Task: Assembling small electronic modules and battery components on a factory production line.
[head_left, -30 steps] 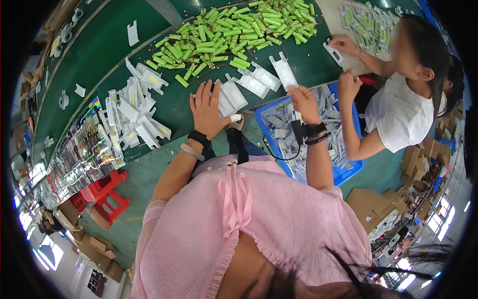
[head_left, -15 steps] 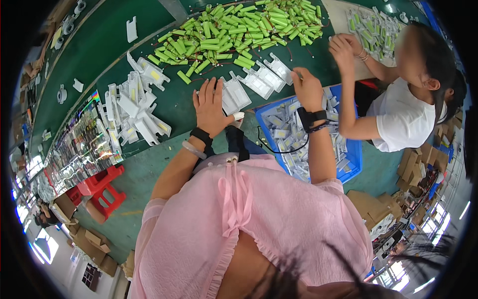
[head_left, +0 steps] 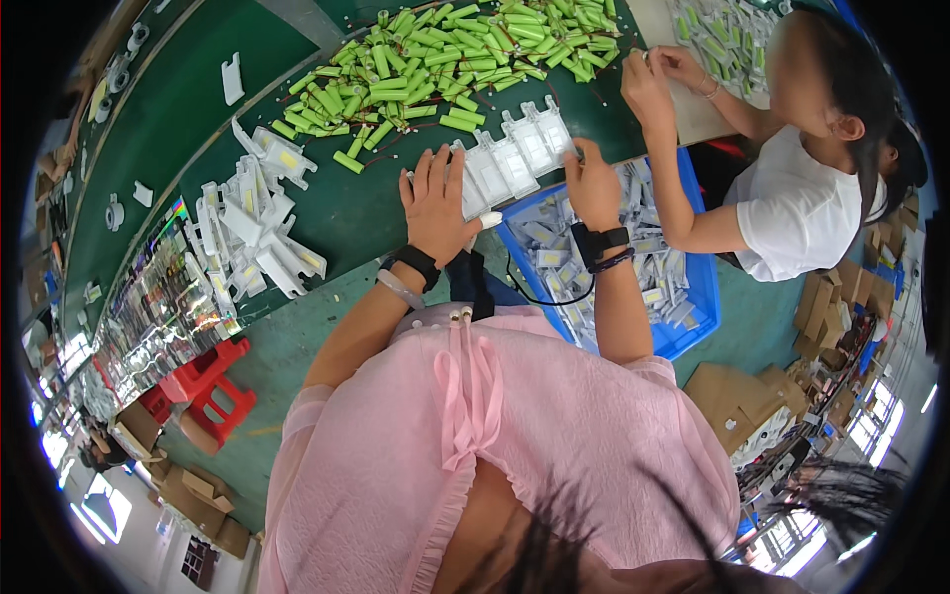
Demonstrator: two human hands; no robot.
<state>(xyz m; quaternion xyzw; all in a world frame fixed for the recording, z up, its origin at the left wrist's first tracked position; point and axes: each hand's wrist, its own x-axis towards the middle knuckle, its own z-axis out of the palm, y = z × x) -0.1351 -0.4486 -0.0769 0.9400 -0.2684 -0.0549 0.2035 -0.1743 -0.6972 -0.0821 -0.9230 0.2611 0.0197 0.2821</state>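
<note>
My left hand (head_left: 436, 205) lies with its fingers stretched out on the left end of a row of white plastic casings (head_left: 513, 158). Its thumb has a white covering on the tip. At the row's right end, my right hand (head_left: 596, 190) has its fingers bent in against the last casing. Several casings stand side by side between my hands, pressed close together at the table's near edge. Just beyond them lies a large heap of green-wrapped battery cells (head_left: 426, 74) with thin wires.
A loose pile of white casings (head_left: 259, 223) lies to the left on the green table (head_left: 341, 223). Below my right hand stands a blue bin (head_left: 701, 297) full of casings. At the right, a co-worker (head_left: 792, 198) handles something small. A red stool (head_left: 213, 391) stands lower left.
My right hand has moved in against the row's right end. The casings, apart and slanted before, now stand in a tight line. The view has shifted slightly.
</note>
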